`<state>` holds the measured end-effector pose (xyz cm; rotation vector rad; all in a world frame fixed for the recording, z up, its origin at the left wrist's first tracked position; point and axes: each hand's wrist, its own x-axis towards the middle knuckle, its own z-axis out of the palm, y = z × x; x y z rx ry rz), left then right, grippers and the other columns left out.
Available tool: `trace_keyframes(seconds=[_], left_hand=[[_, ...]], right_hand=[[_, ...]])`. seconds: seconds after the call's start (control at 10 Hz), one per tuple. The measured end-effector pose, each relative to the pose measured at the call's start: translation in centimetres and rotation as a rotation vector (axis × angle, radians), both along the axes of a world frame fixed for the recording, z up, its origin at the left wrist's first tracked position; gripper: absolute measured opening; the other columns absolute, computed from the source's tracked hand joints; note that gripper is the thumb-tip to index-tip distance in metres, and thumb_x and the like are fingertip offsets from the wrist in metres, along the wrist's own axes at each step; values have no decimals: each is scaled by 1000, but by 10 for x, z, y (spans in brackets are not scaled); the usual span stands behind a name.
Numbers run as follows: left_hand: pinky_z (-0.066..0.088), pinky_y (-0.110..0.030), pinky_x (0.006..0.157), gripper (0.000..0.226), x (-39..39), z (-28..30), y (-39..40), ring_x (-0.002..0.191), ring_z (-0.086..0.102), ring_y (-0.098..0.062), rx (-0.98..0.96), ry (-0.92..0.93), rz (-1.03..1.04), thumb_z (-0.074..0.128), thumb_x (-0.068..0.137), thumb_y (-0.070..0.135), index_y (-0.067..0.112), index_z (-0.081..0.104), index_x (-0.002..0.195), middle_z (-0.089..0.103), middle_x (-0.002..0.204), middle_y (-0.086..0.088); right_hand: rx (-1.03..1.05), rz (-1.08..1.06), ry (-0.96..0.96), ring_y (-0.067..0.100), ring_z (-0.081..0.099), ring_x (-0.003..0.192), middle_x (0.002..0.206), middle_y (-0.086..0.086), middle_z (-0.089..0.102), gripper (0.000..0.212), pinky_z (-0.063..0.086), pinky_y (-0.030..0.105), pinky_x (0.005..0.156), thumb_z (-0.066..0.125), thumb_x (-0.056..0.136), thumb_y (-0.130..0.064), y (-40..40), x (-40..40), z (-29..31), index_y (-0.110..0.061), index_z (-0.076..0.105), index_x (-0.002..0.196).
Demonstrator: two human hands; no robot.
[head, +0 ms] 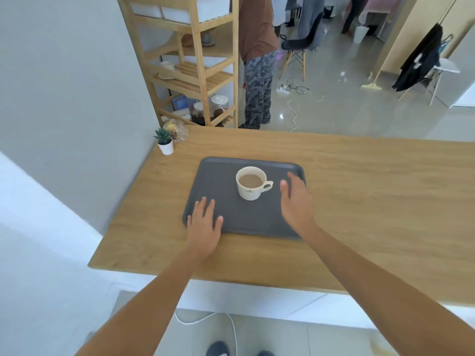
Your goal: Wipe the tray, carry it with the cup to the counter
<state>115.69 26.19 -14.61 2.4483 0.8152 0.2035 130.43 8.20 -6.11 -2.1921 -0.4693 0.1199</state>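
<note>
From the head camera, the grey tray [223, 186] lies flat on the wooden counter [372, 181], well in from the counter's near edge and closer to its left end than its right, with its long axis running left to right across the person's front. The cup [251, 183] stands upright on the tray, a little past the middle toward the far edge, filled with a pale brown drink, its handle pointing right. The left hand [204, 223] lies spread, palm down, over the tray's near left corner, fingers flat and holding nothing; whether it presses on the tray or only hovers just above it cannot be told. The right hand [295, 199] is open and empty too, fingers loosely extended, over the tray's right short edge, its fingertips near the far right corner and just beside the cup handle. So each hand sits at its own end of the long axis, with the cup between them and nearer the right hand. No cloth shows anywhere. A small potted plant [164, 141] stands at the counter's far left corner, well apart from the tray.
</note>
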Motion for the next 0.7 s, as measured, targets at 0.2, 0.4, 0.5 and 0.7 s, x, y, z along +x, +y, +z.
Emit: trace_keyframes(seconds=[0.2,0.4,0.5,0.7], left_hand=[[22,-60,114,64,-20,-28,-28,149,17,-28,234,178,-227,21,94,50,20,32,149,20,161,-7],[10,-58,117,66,-22,-38,-29,151,8,-26,335,198,-221,22,97,55,20,19,153,12,163,-7],[9,-59,117,66,-21,-39,-30,151,8,-26,354,179,-217,25,97,55,21,20,153,13,163,-7],[6,-58,119,67,-22,-38,-32,151,2,-24,372,150,-226,22,97,56,22,17,154,11,163,-5]], right_hand=[[-465,105,-47,28,5,149,159,11,19,81,5,45,120,-1,92,-58,-34,-49,-85,-5,22,149],[-652,84,-149,31,9,148,158,13,21,88,4,51,118,-12,89,-58,-33,-64,-112,-4,23,148],[-680,73,-164,28,5,149,160,10,18,79,1,50,119,-3,93,-56,-35,-62,-119,-6,21,149],[-579,43,-173,25,-4,148,161,9,9,78,2,53,120,-5,92,-57,-35,-63,-120,-9,13,151]])
